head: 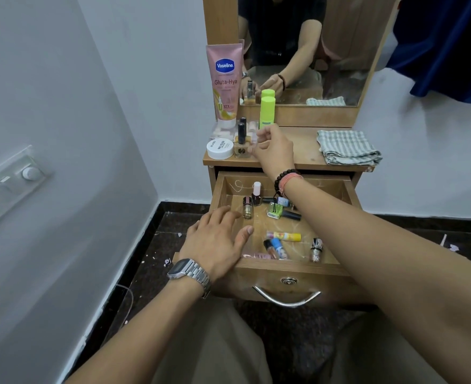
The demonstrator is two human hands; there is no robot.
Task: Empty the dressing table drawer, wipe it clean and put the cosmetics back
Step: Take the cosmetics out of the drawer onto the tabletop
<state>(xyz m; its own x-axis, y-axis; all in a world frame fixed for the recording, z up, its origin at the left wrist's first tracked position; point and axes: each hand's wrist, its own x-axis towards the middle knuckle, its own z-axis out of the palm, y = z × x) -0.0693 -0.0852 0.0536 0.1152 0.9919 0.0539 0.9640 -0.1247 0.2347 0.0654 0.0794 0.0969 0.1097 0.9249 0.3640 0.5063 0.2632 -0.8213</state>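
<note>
Nearest me, my left hand [217,239] lies open, palm down, on the near left corner of the open drawer [284,275], cosmetics scattered inside. Farther off, my right hand [273,148] hovers loosely curled, empty, beside the nail polish bottle [241,145] on the tabletop [306,151].

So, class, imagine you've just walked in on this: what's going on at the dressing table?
A person is emptying the open drawer onto the tabletop. The right hand is up beside a nail polish bottle standing among the tube, jar and green bottle already there; whether it grips anything is unclear. The left hand rests on the drawer's left edge. Several small bottles remain inside, and the folded cloth lies unused.
</note>
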